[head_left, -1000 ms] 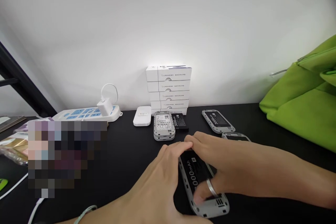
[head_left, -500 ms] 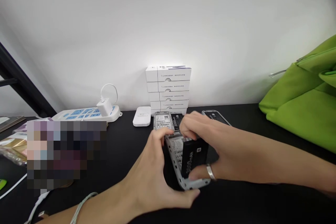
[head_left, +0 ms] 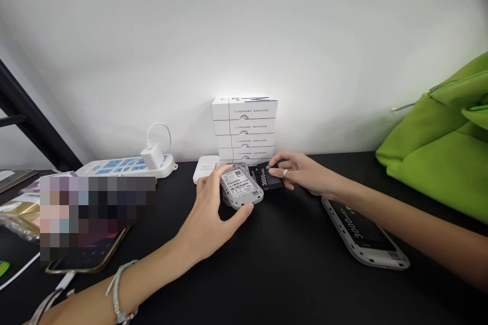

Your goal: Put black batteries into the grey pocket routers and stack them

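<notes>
My left hand [head_left: 208, 213] grips a grey device shell [head_left: 241, 188] with a white label, holding it on top of a small stack of like shells at the back of the black table [head_left: 267, 274]. My right hand [head_left: 301, 173], wearing a ring, pinches a black 3000 mAh battery [head_left: 267, 176] and rests it on another battery just right of that stack. Near my right forearm lies another grey device [head_left: 364, 231] with its battery showing.
A stack of white boxes [head_left: 246, 129] stands against the wall, with a white cover [head_left: 204, 166] beside it. A white power strip with a charger [head_left: 127, 163] lies at the left, a phone [head_left: 87, 256] below it. A green bag [head_left: 442, 147] fills the right.
My hands lifted the battery out of the near device, then both reached back: the left carried the shell to the stack, the right carried the battery beside it.
</notes>
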Available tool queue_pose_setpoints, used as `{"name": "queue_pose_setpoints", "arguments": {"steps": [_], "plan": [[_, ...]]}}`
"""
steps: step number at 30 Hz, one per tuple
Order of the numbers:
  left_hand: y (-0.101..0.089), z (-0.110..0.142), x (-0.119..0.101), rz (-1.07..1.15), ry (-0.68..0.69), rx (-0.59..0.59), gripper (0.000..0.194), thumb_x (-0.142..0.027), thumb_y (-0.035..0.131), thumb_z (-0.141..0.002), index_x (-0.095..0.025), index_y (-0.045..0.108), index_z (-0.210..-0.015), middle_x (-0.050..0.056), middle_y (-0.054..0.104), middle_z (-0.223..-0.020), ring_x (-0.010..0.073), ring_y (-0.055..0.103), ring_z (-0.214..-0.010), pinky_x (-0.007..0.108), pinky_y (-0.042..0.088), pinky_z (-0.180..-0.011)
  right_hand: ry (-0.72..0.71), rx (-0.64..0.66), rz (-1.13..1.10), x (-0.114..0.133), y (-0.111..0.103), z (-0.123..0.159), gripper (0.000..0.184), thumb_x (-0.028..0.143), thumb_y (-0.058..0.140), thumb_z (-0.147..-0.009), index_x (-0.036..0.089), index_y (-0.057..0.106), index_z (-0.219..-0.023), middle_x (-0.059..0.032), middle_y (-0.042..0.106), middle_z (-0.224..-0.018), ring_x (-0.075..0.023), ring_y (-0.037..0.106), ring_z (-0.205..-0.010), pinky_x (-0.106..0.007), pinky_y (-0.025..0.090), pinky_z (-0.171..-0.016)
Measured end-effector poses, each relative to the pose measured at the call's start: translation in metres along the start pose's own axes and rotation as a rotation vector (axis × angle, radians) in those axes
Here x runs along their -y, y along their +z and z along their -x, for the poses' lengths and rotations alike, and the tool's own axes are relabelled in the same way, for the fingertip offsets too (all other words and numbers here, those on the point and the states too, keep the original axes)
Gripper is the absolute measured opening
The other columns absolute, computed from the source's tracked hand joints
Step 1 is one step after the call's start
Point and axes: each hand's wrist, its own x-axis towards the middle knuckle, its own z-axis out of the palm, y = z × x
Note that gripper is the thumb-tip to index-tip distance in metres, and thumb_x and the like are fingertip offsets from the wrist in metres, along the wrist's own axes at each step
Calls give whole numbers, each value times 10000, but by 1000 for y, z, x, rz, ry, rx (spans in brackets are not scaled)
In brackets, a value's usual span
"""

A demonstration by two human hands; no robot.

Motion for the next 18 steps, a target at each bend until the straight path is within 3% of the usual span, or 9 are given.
{"name": "queue_pose_setpoints", "arguments": {"steps": [2, 4, 8, 11, 15, 18], "plan": [[1, -1, 2, 2, -8, 27, 549, -473, 529, -939, -368, 306, -1430, 76, 298, -1539, 344, 236, -1429, 599, 336, -1083, -36, 72, 52, -6, 3, -2, 395, 466, 738, -751, 240, 571, -1028, 1, 594, -872, -155, 577, -742, -312, 465, -713], [2, -2, 5, 16, -39, 45, 501, -480, 456, -973, -359, 334, -1443, 65, 276, -1571, 323, 188, -1461, 595, 294, -1114, -83, 143, 118, -9, 7, -3, 508, 474, 740, -743, 246, 552, -1155, -16, 571, -933, -190, 573, -867, -327, 469, -748], [3, -5, 6, 24, -91, 86, 537, -515, 396, -988, -319, 311, -1481, 75, 305, -1566, 285, 184, -1472, 569, 237, -1153, -174, 80, 344, -14, 17, -4, 537, 554, 601, -839, 233, 509, -1260, 43, 448, -740, -168, 477, -673, -333, 430, -642], [2, -5, 5, 27, -97, 92, 579, -521, 384, -992, -316, 237, -1513, 76, 298, -1570, 280, 177, -1475, 565, 237, -1155, -237, 56, 478, -11, 17, -2, 613, 596, 537, -865, 233, 455, -1352, 46, 430, -722, -166, 448, -633, -321, 409, -609], [1, -3, 3, -9, -73, 71, 601, -512, 374, -999, -311, 175, -1529, 79, 228, -1597, 280, 126, -1487, 559, 226, -1162, -228, 95, 616, 8, -14, 4, 720, 619, 655, -754, 222, 494, -1332, -18, 574, -834, -214, 555, -726, -345, 449, -658], [1, 2, 1, -83, 21, 36, 588, -484, 376, -1008, -350, 136, -1528, 48, 149, -1621, 292, 80, -1489, 577, 235, -1150, -59, 159, 766, 17, -51, 9, 777, 618, 759, -614, 229, 592, -1265, -114, 652, -1093, -342, 625, -964, -437, 488, -812]]}}
